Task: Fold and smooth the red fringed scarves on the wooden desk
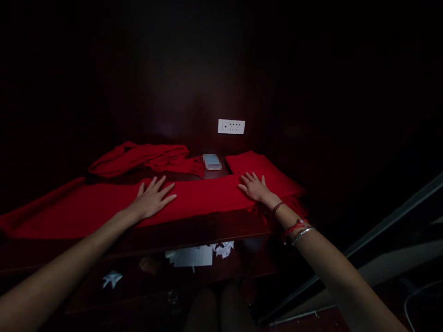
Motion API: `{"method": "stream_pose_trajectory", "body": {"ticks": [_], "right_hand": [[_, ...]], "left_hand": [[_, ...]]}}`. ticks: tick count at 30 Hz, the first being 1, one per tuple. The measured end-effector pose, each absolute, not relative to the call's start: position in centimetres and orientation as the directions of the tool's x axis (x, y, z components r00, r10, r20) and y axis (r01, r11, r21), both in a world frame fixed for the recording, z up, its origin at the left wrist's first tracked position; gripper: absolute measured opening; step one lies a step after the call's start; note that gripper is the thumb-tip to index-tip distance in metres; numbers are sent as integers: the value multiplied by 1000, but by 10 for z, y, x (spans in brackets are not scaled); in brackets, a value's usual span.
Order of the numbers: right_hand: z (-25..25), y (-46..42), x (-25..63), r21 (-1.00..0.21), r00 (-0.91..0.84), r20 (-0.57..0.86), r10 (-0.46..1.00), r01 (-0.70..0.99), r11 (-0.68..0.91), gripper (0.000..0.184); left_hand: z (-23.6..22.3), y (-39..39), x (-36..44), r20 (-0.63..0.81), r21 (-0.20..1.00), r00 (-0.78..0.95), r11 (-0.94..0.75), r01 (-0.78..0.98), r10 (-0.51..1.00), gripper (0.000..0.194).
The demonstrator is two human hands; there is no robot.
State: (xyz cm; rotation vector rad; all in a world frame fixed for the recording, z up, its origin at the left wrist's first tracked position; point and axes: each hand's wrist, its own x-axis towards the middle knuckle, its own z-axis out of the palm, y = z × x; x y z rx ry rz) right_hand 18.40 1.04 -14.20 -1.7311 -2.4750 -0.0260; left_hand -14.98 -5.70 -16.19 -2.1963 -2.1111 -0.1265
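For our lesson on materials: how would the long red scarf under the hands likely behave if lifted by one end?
The red scarf would probably droop, since it lies flat and soft-looking. Its loose fringe would likely dangle. It seems unlikely to roll.

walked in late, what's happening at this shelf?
A person has both bare hands, the left hand and the right hand, spread flat on a long red cloth laid along the shelf. Behind it, a bunched red scarf lies to the left and a folded red cloth to the right, with a small pixelated item between them. Papers sit on the level below.
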Motion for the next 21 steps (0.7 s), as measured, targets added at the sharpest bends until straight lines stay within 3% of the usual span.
{"method": "stream_pose_trajectory", "body": {"ticks": [2, 6, 9, 12, 14, 19, 21], "right_hand": [[-140, -2, 151, -120, -454, 192, 870, 869, 480, 58], [-151, -25, 99, -208, -679, 84, 730, 704, 679, 57], [-163, -28, 96, -155, -655, 16, 755, 745, 649, 56], [-168, -23, 112, -108, -609, 5, 793, 788, 606, 56], [-169, -19, 122, -83, -591, -1, 807, 804, 589, 56], [-174, -14, 136, -42, -580, -13, 815, 814, 579, 55], [-176, -12, 140, -39, -581, -13, 814, 814, 580, 55]], "left_hand": [[-160, -54, -149, 168, 5, 18, -19, 1000, 986, 56], [-168, -49, -143, 0, 51, 10, -10, 999, 1000, 60], [-172, -52, -146, 5, 50, 54, -54, 997, 999, 58], [-168, -59, -163, 164, -11, 73, -72, 997, 984, 55], [-164, -65, -185, 250, -21, -8, 13, 1000, 968, 53], [-162, -86, -260, -50, 43, -353, 355, 934, 934, 59], [-162, -95, -283, -37, 11, -383, 384, 923, 923, 61]]}}
